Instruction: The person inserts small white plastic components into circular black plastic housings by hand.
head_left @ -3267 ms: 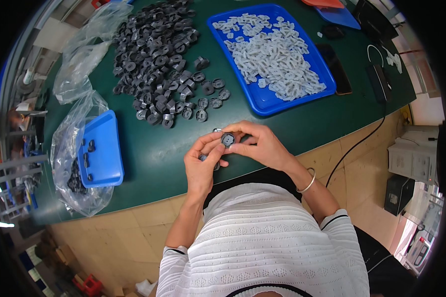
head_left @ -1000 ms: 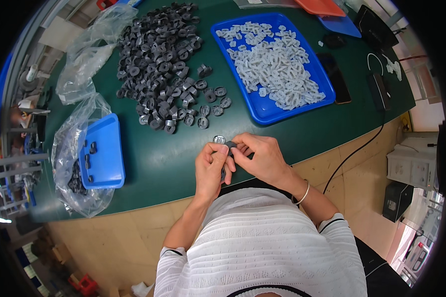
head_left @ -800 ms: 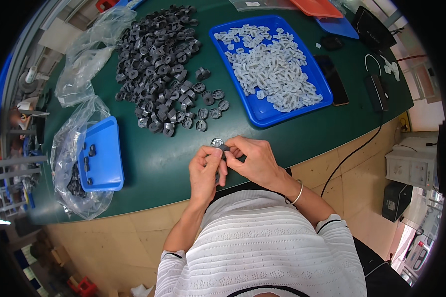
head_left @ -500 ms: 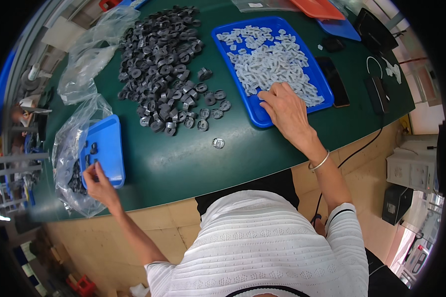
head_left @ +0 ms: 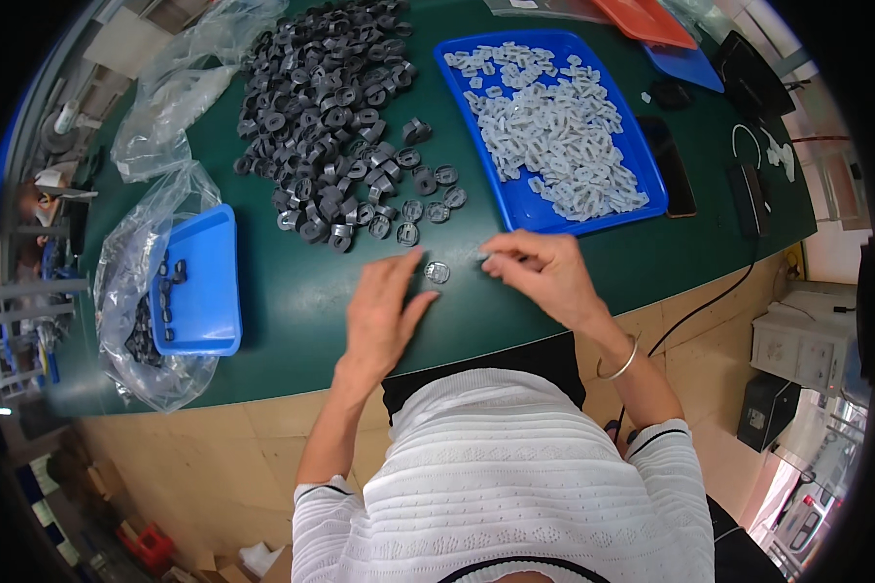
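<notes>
My right hand (head_left: 546, 274) pinches a small pale plastic piece (head_left: 482, 256) between thumb and fingertips, just in front of the blue tray (head_left: 585, 229). Many similar pale pieces (head_left: 554, 136) lie heaped in that tray. Across from it, my left hand (head_left: 383, 313) is open, thumb and fingers spread beside a single round dark-rimmed part (head_left: 437, 272) lying on the table. I see nothing between those fingers. Beyond both hands, a big pile of dark grey ring-shaped parts (head_left: 321, 117) covers the table, with several lying loose at its near edge.
At the left stands a small blue tray (head_left: 209, 301) holding a few small black pieces (head_left: 168, 291), beside a clear plastic bag (head_left: 126, 301). A phone (head_left: 669, 165) lies right of the large tray. An orange tray (head_left: 651, 19) sits at the far right of the green table (head_left: 292, 340).
My left hand has moved right from the small blue tray to the lone round part. My right hand has left the large tray, coming nearer and left with a pale piece.
</notes>
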`<action>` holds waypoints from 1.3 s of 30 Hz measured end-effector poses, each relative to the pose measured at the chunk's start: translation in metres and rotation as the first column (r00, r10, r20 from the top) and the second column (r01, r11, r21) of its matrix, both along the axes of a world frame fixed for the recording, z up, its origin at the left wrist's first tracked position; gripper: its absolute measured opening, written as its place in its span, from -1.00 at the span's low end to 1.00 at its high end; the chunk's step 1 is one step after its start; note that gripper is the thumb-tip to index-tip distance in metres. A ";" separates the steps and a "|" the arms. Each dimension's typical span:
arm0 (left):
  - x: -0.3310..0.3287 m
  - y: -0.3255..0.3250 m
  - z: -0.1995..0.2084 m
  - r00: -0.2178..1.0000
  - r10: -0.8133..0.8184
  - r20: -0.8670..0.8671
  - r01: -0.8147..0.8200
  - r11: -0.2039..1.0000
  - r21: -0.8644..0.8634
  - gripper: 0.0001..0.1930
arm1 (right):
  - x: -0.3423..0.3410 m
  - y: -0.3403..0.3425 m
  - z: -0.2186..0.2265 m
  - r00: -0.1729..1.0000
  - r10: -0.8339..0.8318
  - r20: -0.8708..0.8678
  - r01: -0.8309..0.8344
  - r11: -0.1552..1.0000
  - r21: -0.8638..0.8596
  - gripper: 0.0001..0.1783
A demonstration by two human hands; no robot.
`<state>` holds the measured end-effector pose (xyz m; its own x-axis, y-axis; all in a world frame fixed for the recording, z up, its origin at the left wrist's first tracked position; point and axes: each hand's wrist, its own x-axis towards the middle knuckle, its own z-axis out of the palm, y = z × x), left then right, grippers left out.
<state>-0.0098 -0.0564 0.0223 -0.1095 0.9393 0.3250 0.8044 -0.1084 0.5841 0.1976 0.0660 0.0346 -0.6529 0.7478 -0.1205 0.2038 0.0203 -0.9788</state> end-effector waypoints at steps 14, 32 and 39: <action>0.043 0.018 -0.008 0.777 0.087 0.623 0.022 0.986 -0.165 -0.69 | -0.010 -0.021 -0.017 0.980 -0.139 -0.146 0.106 0.972 -0.210 -0.86; 0.040 0.013 -0.004 0.319 0.249 0.915 0.150 0.939 -0.308 -0.64 | -0.008 -0.024 -0.005 0.989 -0.133 -0.072 0.137 0.988 0.066 -0.92; 0.042 0.010 -0.006 0.328 0.248 0.912 0.117 0.947 -0.299 -0.64 | -0.010 -0.024 -0.002 0.992 -0.102 -0.070 0.105 0.994 0.043 -0.93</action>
